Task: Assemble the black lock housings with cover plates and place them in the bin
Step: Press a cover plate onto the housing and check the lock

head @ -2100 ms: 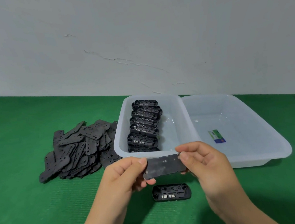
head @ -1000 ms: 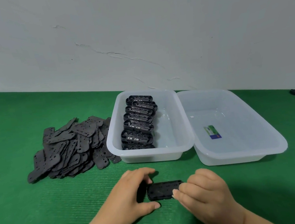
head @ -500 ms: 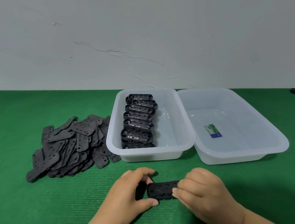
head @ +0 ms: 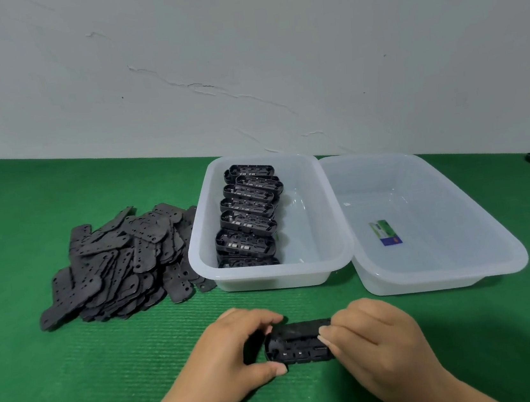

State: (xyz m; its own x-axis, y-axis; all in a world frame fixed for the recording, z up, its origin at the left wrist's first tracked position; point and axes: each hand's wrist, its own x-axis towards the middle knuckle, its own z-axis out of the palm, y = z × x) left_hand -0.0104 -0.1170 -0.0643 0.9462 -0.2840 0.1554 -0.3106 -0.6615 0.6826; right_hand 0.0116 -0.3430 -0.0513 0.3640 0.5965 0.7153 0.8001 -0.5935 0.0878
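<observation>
Black lock housing pinched by left hand, right hand; bin sticker unreadable.

A small assembly workstation, it seems. A green-matted worktop against a cracked white wall carries a heap of identical cover plates and plastic bins of lock housings.

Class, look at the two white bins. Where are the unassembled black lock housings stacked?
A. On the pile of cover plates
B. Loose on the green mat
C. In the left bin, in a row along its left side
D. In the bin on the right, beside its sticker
C: the black lock housings stand in a row inside the left bin, while the right bin shows only a sticker.
</observation>
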